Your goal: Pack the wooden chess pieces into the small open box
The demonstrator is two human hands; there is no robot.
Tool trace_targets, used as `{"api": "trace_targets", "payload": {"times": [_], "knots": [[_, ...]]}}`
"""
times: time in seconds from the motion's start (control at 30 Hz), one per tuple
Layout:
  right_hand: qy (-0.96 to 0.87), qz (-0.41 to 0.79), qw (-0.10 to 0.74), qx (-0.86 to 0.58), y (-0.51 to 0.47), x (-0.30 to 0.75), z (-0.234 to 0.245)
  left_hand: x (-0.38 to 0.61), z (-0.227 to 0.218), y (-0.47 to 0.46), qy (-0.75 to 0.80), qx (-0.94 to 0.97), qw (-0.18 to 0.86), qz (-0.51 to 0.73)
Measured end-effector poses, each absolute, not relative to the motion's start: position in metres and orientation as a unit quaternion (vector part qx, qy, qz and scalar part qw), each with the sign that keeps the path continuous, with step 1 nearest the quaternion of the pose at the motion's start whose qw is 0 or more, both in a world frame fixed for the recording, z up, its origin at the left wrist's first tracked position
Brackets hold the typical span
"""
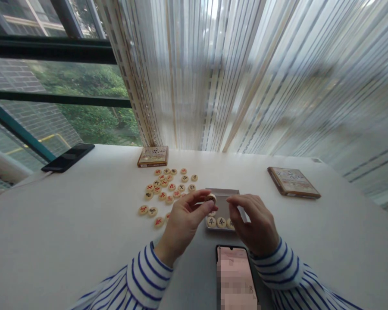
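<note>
My left hand [187,217] pinches a Chinese chess piece [211,197] between thumb and fingers, above the left side of an open grey box tray [223,202]. Along the tray's near edge lie round wooden pieces with black characters, among them one piece [211,221] at the corner and another piece [221,222] beside it. My right hand [254,221] is over the tray's right side, fingers bent and thumb a little apart, with nothing visible in them. It hides part of the tray. Loose red and black pieces [162,196] are scattered left of the tray.
A flat printed box [153,156] lies behind the loose pieces, and a similar box [292,181] lies at the right. A phone with a lit screen [236,275] is between my forearms. A black phone [69,157] rests by the window at the far left. A striped curtain [220,86] hangs behind the table.
</note>
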State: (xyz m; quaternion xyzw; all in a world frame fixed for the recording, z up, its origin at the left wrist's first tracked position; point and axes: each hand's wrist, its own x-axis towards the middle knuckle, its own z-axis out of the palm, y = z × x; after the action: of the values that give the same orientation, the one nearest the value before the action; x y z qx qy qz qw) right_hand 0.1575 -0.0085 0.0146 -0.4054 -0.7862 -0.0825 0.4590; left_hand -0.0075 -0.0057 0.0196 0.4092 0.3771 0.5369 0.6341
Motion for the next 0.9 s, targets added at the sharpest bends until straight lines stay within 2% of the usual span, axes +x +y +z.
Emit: {"api": "trace_targets", "payload": {"times": [0.17,0.33,0.63,0.73,0.9], "knots": [[-0.808,-0.057,0.444,-0.383,-0.012,0.157,0.015,-0.002,0.006,-0.013,0.373,0.330,0.696,0.517],[-0.832,-0.040,0.410,-0.373,-0.011,0.155,0.014,-0.004,0.005,-0.013,0.389,0.364,0.672,0.515],[-0.839,-0.009,0.400,-0.369,-0.006,0.159,0.009,-0.006,0.005,-0.012,0.401,0.466,0.624,0.483],[-0.828,0.008,0.400,-0.392,-0.001,0.168,0.010,-0.010,0.003,-0.011,0.452,0.523,0.544,0.476],[-0.823,-0.008,0.356,-0.443,0.010,0.187,0.007,-0.015,0.000,-0.013,0.512,0.681,0.303,0.427]]}}
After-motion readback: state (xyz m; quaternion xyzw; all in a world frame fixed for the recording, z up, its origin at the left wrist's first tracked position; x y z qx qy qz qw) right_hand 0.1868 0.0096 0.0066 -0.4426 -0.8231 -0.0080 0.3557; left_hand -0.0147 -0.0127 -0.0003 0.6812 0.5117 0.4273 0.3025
